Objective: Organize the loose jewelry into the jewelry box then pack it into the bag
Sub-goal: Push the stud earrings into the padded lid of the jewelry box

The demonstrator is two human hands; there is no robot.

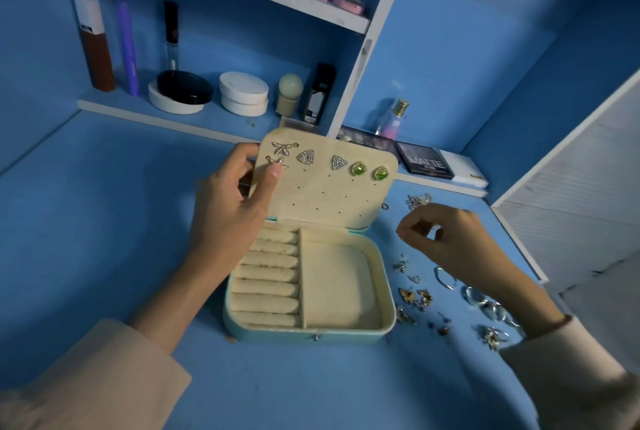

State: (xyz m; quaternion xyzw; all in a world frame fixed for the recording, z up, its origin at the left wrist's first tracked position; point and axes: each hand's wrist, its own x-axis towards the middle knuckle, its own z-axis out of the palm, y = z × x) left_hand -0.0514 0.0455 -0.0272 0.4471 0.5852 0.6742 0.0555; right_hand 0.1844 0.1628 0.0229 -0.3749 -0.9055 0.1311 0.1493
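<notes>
**Box** (311, 338): open on the table (104, 222), lid (325, 201) raised toward the shelves. It looks light and padded. I'd close it first, then lift it by both long sides, since the lid looks floppy at the hinge.

**On the lid:** two star studs (284, 148), two triangle studs (306, 156), two green studs (359, 169). They are small, hard and probably slippery. Best pinched by the face edge, with the post kept straight to its hole (a bent post is the risk).

**Base:** ring rolls (268, 277) and a plain tray (336, 287), both bare as far as I can see.

**Loose pieces** (450, 298): scattered on the table just right of the box, with rings, hoops and gold bits among them. They are tiny and likely to roll or tangle.

**Left hand** (235, 211): grips the lid's left edge, thumb on the front by the lower star stud.

**Right hand** (446, 239): raised over the loose pieces, fingertips drawn into a pinch. I cannot tell what it holds, if anything.

**Hidden:** the stud backs and the left fingers behind the lid. The loose pieces blur together, and there is no bag in sight
</notes>
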